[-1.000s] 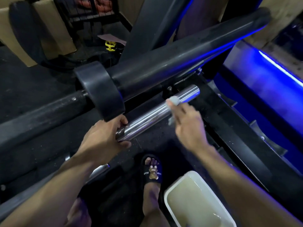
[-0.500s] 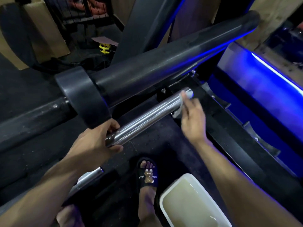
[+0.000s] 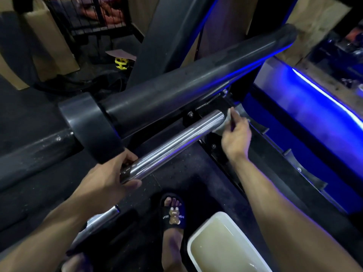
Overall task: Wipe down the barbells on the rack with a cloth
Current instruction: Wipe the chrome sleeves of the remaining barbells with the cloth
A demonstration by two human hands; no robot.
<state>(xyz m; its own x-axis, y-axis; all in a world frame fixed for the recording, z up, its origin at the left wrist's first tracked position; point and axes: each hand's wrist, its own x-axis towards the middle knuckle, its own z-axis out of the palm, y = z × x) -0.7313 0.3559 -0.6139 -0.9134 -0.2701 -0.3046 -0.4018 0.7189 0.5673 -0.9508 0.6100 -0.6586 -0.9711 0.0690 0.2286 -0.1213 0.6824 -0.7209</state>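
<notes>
At lower left, our left hand [image 3: 104,183] wraps the near end of the chrome barbell sleeve [image 3: 172,142], fingers over the top and thumb beneath, steadying it.

Centre: the sleeve runs up and to the right below a thick black barbell [image 3: 176,89] with a wide black collar [image 3: 88,124]. We judge the steel heavy, rigid and slick, more so if the cloth is damp, so a full encircling grip near the collar is the place to hold.

Right of centre: our right hand [image 3: 235,136] pinches a small pale cloth [image 3: 224,124] against the sleeve's far tip, forefinger extended. The cloth is soft and light; it folds round the end.

Lower right: a white tub [image 3: 198,238] of cloudy liquid sits on the floor beside a sandalled foot [image 3: 173,214].
</notes>
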